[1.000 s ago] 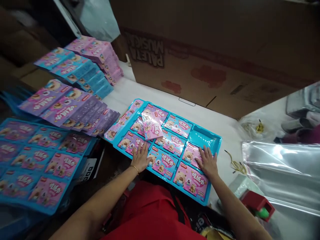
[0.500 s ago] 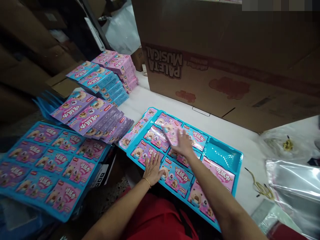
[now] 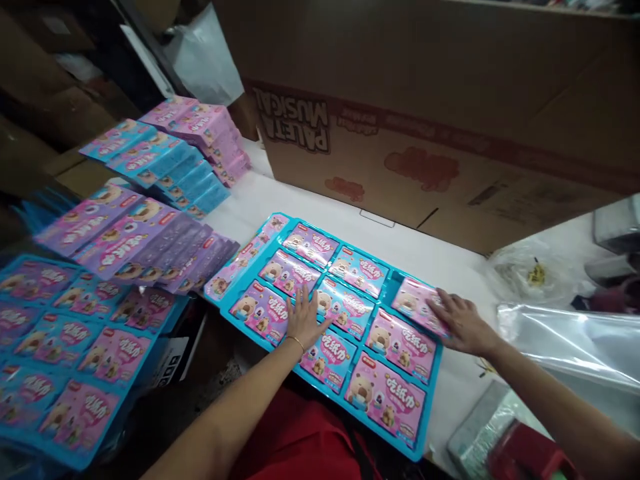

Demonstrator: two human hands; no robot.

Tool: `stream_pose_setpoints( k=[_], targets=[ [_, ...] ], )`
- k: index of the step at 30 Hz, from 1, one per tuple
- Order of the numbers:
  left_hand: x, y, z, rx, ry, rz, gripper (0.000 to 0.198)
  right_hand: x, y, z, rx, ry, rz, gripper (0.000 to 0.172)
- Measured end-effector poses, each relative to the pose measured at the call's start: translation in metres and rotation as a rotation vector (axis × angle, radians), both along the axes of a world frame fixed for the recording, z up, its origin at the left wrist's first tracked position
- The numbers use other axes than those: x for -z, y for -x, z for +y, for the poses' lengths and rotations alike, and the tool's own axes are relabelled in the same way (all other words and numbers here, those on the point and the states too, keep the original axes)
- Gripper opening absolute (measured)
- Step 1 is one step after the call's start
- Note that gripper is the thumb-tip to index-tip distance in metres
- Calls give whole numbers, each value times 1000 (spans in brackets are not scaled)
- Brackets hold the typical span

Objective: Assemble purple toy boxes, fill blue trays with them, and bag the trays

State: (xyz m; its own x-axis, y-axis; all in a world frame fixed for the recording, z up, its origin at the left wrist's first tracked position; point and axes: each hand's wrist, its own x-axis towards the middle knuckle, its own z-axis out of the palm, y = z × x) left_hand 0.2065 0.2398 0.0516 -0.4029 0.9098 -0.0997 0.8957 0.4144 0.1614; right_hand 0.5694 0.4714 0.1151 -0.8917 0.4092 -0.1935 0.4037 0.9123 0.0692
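A blue tray [image 3: 226,308] lies at an angle on the white table, its compartments bearing purple, blue and pink packs. At its far right compartment, my right hand [image 3: 463,323] holds a pink pack [image 3: 417,301] by its right end, the pack lying slightly askew over the compartment. My left hand [image 3: 304,320] rests with fingers spread on the tray's packs, between a purple pack [image 3: 260,310] and a blue pack [image 3: 345,308], holding nothing.
Stacks of purple packs [image 3: 125,233], blue packs [image 3: 155,157] and pink packs [image 3: 200,123] stand at the left. Below them is another filled tray [image 3: 80,460]. A large cardboard box [image 3: 360,160] stands behind. Clear plastic sheets [image 3: 565,340] lie at the right.
My right hand has carried the pink pack rightward from above the tray's left part to the far right compartment. My left hand stays spread on the tray. The view has shifted right.
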Motion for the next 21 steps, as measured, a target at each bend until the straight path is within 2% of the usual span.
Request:
stream_pose_setpoints(
  k=[5,9,11,14,17,19,21],
  targets=[
    [1,7,0,23,30,49,86,28,28,3,40,83,85,79],
    [3,10,3,35,77,95,85,50,47,-14,175,98,178,63],
    [5,12,3,38,97,110,83,55,62,-27,275,142,208,56],
    [12,17,3,28,104,117,81,52,75,-36,380,256,245,58],
    [19,21,8,28,82,114,81,27,54,-35,537,354,420,60],
    [20,20,11,21,73,109,80,-10,21,-43,687,422,599,53],
    [18,15,12,4,78,103,79,-62,-13,-63,759,531,763,44]
  ],
)
